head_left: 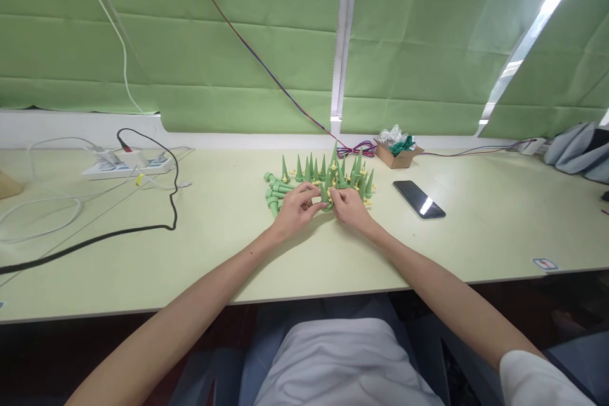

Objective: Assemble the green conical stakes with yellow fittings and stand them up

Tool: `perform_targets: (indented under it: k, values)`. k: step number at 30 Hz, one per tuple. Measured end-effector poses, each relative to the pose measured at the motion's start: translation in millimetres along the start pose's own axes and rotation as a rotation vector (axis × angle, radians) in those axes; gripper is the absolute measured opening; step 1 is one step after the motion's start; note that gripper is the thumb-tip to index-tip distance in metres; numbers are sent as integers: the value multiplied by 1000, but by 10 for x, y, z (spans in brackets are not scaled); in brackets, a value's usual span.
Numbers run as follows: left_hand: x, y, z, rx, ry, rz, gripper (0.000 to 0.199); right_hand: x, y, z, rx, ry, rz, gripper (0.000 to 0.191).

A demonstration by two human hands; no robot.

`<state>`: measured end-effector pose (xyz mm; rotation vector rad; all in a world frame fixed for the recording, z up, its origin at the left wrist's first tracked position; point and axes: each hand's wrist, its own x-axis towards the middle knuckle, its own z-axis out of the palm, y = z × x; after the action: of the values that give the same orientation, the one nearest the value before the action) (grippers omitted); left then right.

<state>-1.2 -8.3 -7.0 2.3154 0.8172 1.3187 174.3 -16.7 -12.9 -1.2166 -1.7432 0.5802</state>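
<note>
My left hand (299,208) is closed in a loose pinch around the base of a green plastic watering spike (324,194), which stands point up. My right hand (351,205) presses its thumb and fingertips together at the spike's right side, on a small yellow valve (332,191) partly hidden by the fingers. Behind both hands, several more upright green spikes (299,169) with yellow valves stand in a cluster. Left of these, several green spikes without visible yellow parts (280,186) lie on their sides, partly covered by my left hand.
A dark phone (419,198) lies on the pale table (476,228) at the right. Behind it sits a small cardboard box (398,156) with clear plastic and green material. A power strip (130,167) and a black cable (175,203) are at the left. Grey cloth (578,151) rests far right.
</note>
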Motion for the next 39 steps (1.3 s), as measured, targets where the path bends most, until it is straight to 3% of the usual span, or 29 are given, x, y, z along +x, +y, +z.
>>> perform_targets:
  k: [6, 10, 13, 19, 23, 39]
  values:
    - [20, 34, 29, 49, 35, -72, 12, -14, -42, 23, 43, 60, 14, 58]
    - [32, 109, 29, -23, 52, -195, 27, -17, -56, 26, 107, 100, -11, 57]
    - [42, 152, 17, -75, 46, -274, 26, -16, -60, 14, 148, 137, -30, 57]
    - [63, 152, -12, -291, -79, -499, 50, -25, -52, -3, 197, 122, -88, 55]
    - [63, 149, -29, -432, -161, -563, 52, -37, -56, 4, 188, 42, -118, 55]
    - [51, 181, -122, -327, -155, -420, 33, -52, -57, -21, 266, -26, -87, 58]
